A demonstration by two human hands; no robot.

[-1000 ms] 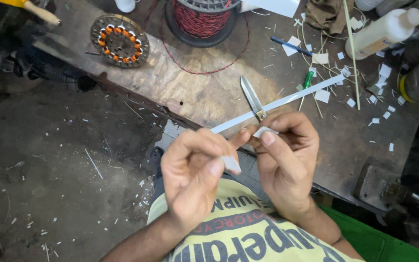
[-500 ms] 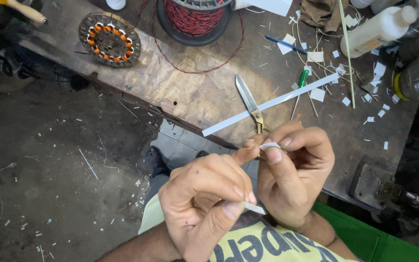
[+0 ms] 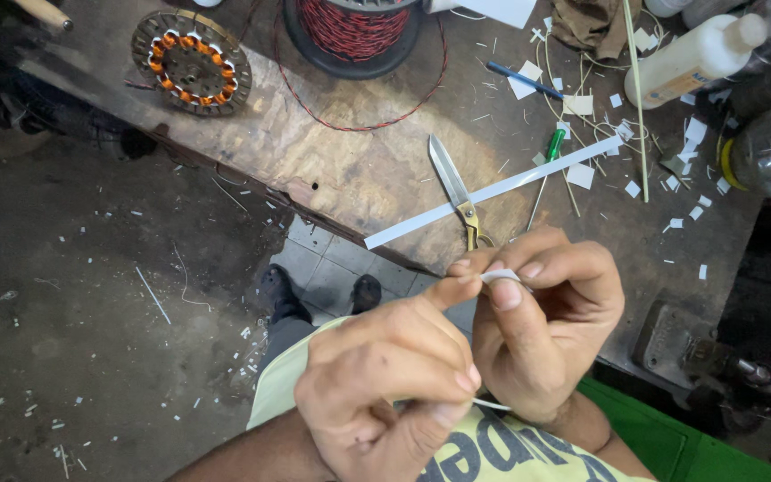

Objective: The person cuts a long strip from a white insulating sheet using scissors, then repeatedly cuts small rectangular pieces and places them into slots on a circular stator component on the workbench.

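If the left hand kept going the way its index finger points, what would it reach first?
Likely the small white paper piece pinched in the right hand; the left hand fingertip already sits beside it, though depth is unclear.

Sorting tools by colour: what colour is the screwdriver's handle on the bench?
Green, on the slim screwdriver; head view.

Bare hands: left, right, no rings, forearms uncovered. Pale yellow shirt with dark printed lettering. Dark shoes on the tiled floor below.
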